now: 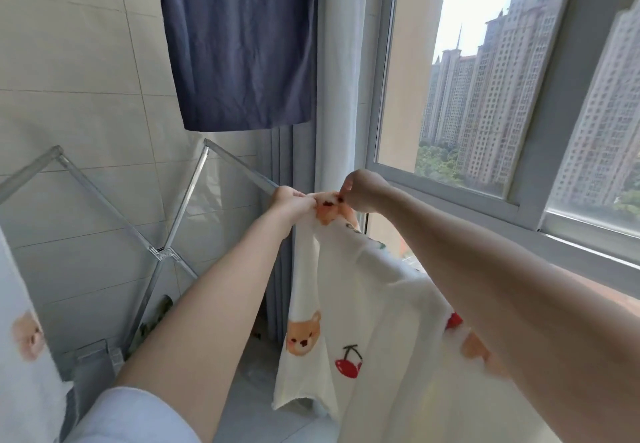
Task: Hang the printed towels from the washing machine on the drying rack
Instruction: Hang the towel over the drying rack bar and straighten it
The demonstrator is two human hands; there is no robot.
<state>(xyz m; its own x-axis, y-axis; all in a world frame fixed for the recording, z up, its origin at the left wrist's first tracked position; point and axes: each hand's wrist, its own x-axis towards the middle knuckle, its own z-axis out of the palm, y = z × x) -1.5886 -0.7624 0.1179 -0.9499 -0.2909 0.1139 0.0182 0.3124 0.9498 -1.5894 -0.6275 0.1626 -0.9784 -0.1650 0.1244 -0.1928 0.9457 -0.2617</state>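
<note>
Gripping, left hand: the left hand point(290, 200) is being closed on the top edge of the printed towel point(349, 304), the fingers curled tight over the cloth just beside the far end of a rack rail.
Gripping, right hand: the right hand point(363, 190) is being closed on the same top edge, thumb and fingers pinching the cloth just to the right of the left hand; the two hands are nearly touching.
Printed towel: it is being held up at the middle of the scene, bunched between the hands and hanging down and toward the near right, where it is partly being covered by the right forearm. White cloth is being shown with bear faces and red cherries.
Drying rack: the drying rack point(173, 221) is being seen at the left, its pale metal rails crossing at a joint below and left of the hands. Whether the towel is being rested on a rail cannot be told.
Second towel: another bear-print towel point(24, 331) is being seen hanging at the near left edge.
Dark garment: a navy garment point(242, 44) is being seen hanging above the hands, against the far tiled wall point(69, 79).
Window: a window point(485, 96) is being seen at the right, with tall buildings outside.
</note>
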